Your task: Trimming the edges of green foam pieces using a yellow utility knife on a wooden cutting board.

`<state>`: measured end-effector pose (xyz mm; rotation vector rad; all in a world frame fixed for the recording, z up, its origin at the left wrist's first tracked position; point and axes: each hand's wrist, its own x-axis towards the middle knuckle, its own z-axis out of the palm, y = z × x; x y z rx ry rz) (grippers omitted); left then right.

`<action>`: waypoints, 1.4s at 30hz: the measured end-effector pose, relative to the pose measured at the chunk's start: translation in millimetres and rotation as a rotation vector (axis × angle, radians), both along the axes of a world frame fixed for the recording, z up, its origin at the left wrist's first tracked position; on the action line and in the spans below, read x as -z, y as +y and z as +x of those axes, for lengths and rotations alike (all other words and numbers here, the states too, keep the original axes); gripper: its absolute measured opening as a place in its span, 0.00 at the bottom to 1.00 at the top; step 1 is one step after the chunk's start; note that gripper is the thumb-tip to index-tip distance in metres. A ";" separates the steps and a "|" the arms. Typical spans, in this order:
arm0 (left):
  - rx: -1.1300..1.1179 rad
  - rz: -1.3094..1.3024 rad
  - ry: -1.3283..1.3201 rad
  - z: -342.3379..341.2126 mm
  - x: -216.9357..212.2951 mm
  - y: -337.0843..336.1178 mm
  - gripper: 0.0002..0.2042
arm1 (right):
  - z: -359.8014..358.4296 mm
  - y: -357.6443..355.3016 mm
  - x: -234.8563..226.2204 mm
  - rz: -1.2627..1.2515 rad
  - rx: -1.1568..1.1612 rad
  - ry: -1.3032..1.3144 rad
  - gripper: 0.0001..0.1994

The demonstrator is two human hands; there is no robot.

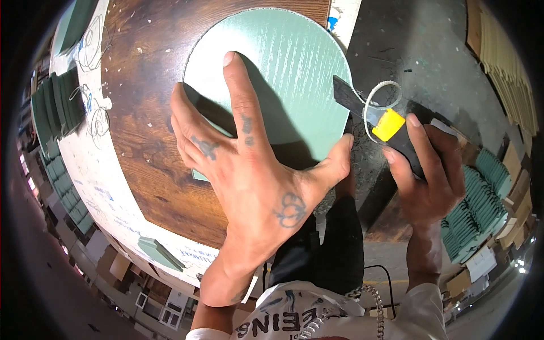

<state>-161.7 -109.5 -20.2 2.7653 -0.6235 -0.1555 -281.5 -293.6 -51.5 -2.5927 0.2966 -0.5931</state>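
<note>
The left hand (249, 164) is spread wide, index finger stretched out over the green panel (300, 68), thumb by its lower right edge; the right hand (428, 175) has its fingers closed round the black handle of a utility knife (390, 125) with a yellow collar, its dark blade lying at the panel's right edge; a thin pale edging strip (386, 84) curls beside the blade. The panel is light green with a fine streaked grain, a broad rounded outline, a bright glare at upper left and a whitish rim; it sits on a brown wood-grain board (141, 113), near that board's right side. Farther out, dark green panels (56, 105) stand in a row at left; ribbed green stacks (479, 198) lie at right near brown cardboard (513, 161), too blurred to tell whether boxes, or what they hold.
</note>
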 end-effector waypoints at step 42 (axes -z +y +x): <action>0.160 0.035 -0.035 6.2 4.1 27.2 0.62 | -21.7 13.8 -22.3 0.115 -0.076 0.197 0.24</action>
